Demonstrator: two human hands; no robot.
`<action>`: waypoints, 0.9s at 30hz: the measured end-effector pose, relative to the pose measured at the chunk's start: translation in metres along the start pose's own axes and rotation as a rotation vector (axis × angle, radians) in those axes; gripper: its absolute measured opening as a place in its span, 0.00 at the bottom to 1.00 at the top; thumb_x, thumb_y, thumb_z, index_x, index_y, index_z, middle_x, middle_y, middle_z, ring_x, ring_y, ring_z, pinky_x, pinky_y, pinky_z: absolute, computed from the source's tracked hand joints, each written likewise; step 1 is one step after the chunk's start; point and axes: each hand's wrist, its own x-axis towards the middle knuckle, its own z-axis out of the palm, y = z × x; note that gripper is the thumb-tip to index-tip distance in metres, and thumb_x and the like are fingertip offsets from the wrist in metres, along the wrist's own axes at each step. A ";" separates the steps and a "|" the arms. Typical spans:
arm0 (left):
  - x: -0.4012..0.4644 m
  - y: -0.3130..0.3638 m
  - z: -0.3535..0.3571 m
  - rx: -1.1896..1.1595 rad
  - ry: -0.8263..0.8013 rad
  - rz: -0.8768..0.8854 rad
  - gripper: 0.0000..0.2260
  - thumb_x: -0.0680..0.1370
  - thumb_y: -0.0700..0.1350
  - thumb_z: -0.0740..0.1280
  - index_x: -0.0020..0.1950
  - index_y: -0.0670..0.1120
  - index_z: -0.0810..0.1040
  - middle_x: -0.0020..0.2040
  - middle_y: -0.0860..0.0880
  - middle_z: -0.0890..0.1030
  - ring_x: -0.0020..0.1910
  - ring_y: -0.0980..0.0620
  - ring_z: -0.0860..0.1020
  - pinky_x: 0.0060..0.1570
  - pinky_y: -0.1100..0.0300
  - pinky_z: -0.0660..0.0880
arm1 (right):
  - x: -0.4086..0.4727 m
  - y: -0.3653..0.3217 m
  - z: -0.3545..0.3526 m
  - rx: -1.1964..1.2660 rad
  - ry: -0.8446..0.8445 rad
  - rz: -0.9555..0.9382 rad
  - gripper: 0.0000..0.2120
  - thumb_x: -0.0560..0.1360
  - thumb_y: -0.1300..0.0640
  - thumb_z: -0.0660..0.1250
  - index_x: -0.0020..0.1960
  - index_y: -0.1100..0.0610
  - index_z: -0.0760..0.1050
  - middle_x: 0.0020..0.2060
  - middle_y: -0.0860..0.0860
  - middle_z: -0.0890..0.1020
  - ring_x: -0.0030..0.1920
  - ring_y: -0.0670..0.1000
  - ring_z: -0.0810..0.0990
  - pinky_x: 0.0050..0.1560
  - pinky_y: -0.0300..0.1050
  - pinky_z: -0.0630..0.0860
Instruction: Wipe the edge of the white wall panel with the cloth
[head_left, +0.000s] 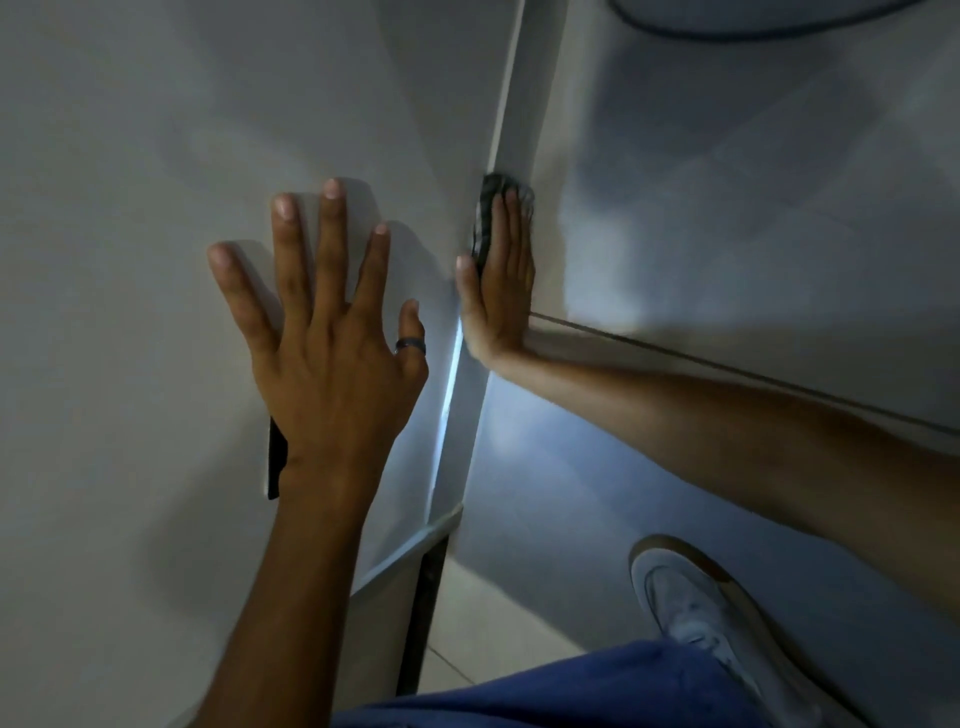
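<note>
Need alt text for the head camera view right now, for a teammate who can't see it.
The right hand presses a dark cloth flat against the edge of the white wall panel. The left hand, fingers spread and a ring on its thumb, braces flat on the panel face. A white shoe shows below.

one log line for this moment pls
left hand: flat on white panel, bracing | right hand: pressing dark cloth to panel edge | step: wiping

Both hands up, flat and spread.
Left hand (322, 332) is splayed, fingers wide, palm pressed flat; right hand (496, 280) is edge-on, fingers straight together, forearm stretched out from the right.
</note>
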 end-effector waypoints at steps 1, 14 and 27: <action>0.003 0.000 -0.001 0.002 -0.001 0.007 0.30 0.87 0.60 0.54 0.88 0.54 0.58 0.89 0.47 0.48 0.87 0.38 0.48 0.78 0.34 0.37 | -0.027 0.004 0.000 -0.008 -0.067 0.023 0.39 0.84 0.33 0.46 0.85 0.57 0.50 0.86 0.54 0.53 0.87 0.57 0.53 0.85 0.62 0.56; 0.045 0.006 -0.011 0.016 0.039 -0.007 0.31 0.87 0.61 0.54 0.89 0.55 0.53 0.89 0.47 0.44 0.87 0.41 0.43 0.78 0.38 0.32 | -0.028 0.030 0.000 -0.083 -0.126 -0.351 0.34 0.85 0.36 0.47 0.85 0.54 0.51 0.84 0.59 0.57 0.85 0.61 0.54 0.83 0.67 0.57; 0.045 0.009 -0.012 -0.032 0.054 -0.018 0.30 0.87 0.61 0.52 0.89 0.54 0.56 0.89 0.46 0.45 0.87 0.39 0.43 0.78 0.37 0.32 | 0.158 -0.018 -0.013 0.112 0.216 -0.025 0.25 0.85 0.52 0.56 0.80 0.59 0.66 0.81 0.59 0.67 0.84 0.61 0.62 0.81 0.64 0.64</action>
